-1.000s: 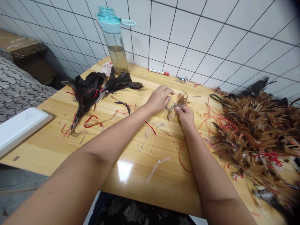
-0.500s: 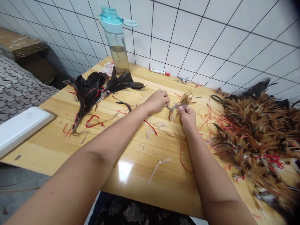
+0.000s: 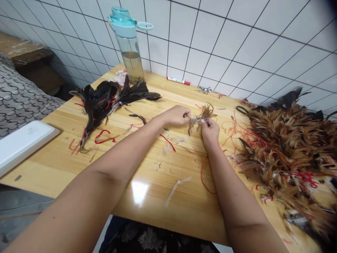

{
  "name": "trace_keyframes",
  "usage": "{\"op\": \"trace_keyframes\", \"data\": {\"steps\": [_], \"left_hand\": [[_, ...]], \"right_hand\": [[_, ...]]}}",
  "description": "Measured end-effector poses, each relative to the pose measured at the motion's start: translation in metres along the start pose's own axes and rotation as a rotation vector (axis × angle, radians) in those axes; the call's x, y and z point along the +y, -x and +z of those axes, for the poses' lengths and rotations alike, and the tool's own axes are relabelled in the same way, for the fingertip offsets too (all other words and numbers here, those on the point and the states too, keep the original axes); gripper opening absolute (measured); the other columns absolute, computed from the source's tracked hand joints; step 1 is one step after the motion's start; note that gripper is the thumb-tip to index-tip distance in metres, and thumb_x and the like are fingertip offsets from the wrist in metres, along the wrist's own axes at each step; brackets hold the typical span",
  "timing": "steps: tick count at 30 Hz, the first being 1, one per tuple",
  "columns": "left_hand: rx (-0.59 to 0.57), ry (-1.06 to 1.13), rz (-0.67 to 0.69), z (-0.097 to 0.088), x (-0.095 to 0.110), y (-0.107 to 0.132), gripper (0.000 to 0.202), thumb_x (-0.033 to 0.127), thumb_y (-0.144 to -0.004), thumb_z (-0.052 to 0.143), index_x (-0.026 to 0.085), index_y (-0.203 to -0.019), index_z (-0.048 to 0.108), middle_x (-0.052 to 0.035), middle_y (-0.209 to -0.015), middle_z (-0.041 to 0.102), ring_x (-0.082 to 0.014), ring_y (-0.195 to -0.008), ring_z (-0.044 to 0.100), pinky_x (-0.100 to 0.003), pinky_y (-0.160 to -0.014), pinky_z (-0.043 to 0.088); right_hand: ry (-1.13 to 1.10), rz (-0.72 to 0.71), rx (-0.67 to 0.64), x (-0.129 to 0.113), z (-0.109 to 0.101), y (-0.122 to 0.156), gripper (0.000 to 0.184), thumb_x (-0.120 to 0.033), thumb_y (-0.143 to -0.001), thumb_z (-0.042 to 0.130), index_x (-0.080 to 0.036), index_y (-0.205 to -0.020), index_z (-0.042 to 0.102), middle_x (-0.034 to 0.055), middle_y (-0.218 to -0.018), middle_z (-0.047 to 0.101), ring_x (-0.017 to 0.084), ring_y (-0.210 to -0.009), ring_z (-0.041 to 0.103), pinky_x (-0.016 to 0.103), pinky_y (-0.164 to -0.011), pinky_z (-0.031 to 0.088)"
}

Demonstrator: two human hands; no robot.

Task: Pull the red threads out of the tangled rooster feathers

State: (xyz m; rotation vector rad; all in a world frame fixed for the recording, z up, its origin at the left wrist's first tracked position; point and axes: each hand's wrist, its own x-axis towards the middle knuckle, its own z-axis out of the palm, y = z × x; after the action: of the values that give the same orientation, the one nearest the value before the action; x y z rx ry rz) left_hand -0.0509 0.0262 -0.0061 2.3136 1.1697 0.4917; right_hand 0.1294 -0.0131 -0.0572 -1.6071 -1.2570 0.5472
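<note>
A small tuft of brown feathers (image 3: 204,114) is held just above the wooden table (image 3: 147,196), near its middle. My left hand (image 3: 178,116) is closed in a pinch on the tuft's left end. My right hand (image 3: 209,130) is closed too, with thumb and fingers pinching the tuft from below on the right. A big heap of brown feathers with red strings (image 3: 286,147) lies to the right of my right hand. A pile of black feathers (image 3: 105,98) lies to the left of my left hand.
A clear water bottle with a teal lid (image 3: 129,45) stands at the table's back by the tiled wall. A red-capped marker (image 3: 178,80) lies beside it. Red string scraps (image 3: 104,137) and a clear strip (image 3: 175,189) litter the table. A white flat box (image 3: 23,144) lies at the left edge.
My left hand has closed from loose fingers over the tuft to a tight pinch at its left end and shifted slightly toward me. The right hand has barely moved.
</note>
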Motion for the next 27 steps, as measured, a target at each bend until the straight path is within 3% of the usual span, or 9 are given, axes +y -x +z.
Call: {"op": "trace_keyframes", "data": {"steps": [17, 23, 27], "left_hand": [[-0.101, 0.293, -0.038, 0.001, -0.007, -0.001, 0.010, 0.020, -0.068, 0.054, 0.014, -0.071, 0.062, 0.0028, -0.058, 0.059, -0.0094, -0.053, 0.048, -0.021, -0.053, 0.033], [-0.158, 0.619, 0.093, 0.003, -0.012, -0.003, 0.012, 0.023, -0.074, 0.058, 0.012, -0.077, 0.064, -0.0013, -0.070, 0.064, -0.0106, -0.066, 0.057, -0.021, -0.065, 0.044], [-0.126, 0.648, 0.159, 0.010, -0.012, -0.006, 0.014, 0.014, -0.073, 0.057, 0.011, -0.085, 0.063, -0.0038, -0.081, 0.065, -0.0109, -0.075, 0.058, -0.023, -0.074, 0.046]], "right_hand": [[0.129, -0.072, -0.061, -0.009, -0.003, 0.003, 0.023, -0.034, -0.070, 0.059, -0.021, -0.055, 0.048, -0.0031, -0.057, 0.045, 0.014, -0.059, 0.040, 0.029, -0.062, 0.033], [0.160, -0.093, -0.080, -0.006, -0.002, 0.001, 0.024, -0.035, -0.071, 0.057, -0.022, -0.055, 0.045, -0.0022, -0.059, 0.046, 0.015, -0.060, 0.041, 0.030, -0.064, 0.035], [0.157, -0.132, -0.123, 0.000, 0.000, 0.000, 0.023, -0.037, -0.071, 0.057, -0.022, -0.057, 0.046, -0.0016, -0.059, 0.047, 0.016, -0.063, 0.043, 0.030, -0.064, 0.035]]}}
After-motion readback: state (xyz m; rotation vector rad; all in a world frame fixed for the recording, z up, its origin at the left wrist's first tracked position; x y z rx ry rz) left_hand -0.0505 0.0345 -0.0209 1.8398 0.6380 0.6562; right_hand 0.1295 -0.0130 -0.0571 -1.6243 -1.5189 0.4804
